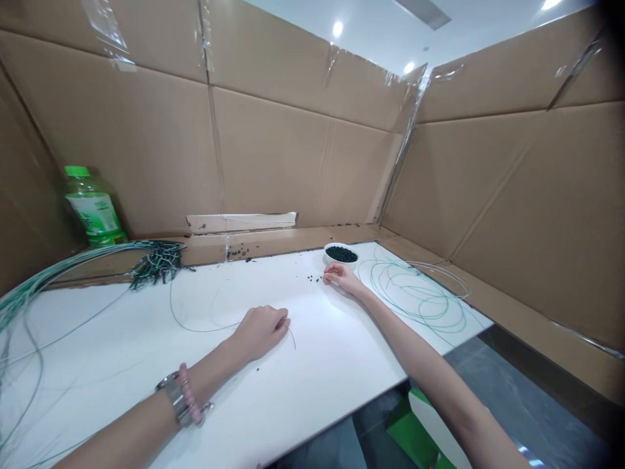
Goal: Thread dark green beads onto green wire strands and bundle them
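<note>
My left hand [263,331] is closed on a thin green wire [205,330] above the white tabletop [332,365]; a short end of the wire sticks out past the fingertips. Beside the near edge of a white bowl [326,260] full of dark beads [342,254], my right hand [342,279] has its fingertips pressed together. Whatever they hold, if anything, is too small to make out. A few loose dark beads [313,279] lie just left of these fingers.
A bundle of green wires with dark ends [159,260] lies at the left, near a green bottle [97,215]. Coiled wires [424,296] spread at the right. Cardboard walls [293,156] stand behind and right. Dark bits [239,251] are scattered along the back edge.
</note>
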Tool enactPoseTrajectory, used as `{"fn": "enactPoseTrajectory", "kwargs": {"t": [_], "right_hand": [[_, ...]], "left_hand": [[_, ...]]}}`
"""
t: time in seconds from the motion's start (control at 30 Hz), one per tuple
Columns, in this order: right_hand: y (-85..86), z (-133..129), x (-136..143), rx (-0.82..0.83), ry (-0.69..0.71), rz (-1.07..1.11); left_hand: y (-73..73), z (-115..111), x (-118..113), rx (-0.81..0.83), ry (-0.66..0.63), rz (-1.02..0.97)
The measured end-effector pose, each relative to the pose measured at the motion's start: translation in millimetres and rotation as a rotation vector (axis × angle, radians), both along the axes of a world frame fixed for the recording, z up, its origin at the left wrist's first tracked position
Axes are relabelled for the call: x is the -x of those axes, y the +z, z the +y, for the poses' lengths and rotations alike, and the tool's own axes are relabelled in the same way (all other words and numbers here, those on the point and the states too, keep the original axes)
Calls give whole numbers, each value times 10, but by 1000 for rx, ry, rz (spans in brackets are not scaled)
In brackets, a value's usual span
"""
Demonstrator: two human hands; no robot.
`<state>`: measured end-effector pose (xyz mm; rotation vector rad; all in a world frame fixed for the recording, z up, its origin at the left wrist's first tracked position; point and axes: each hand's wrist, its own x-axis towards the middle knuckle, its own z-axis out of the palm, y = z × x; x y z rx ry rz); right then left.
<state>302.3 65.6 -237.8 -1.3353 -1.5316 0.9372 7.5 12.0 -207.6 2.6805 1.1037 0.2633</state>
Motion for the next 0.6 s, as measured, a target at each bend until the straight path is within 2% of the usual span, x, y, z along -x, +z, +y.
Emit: {"fn": "enactPoseTrajectory", "kwargs": {"t": [0.4, 0.6], "right_hand": [[-22, 85, 322, 38, -88, 165], [60, 166, 476, -45, -180, 275]], "left_hand": [[-7, 4, -5, -28, -5, 11], [4, 0, -3, -39, -6, 17]]}}
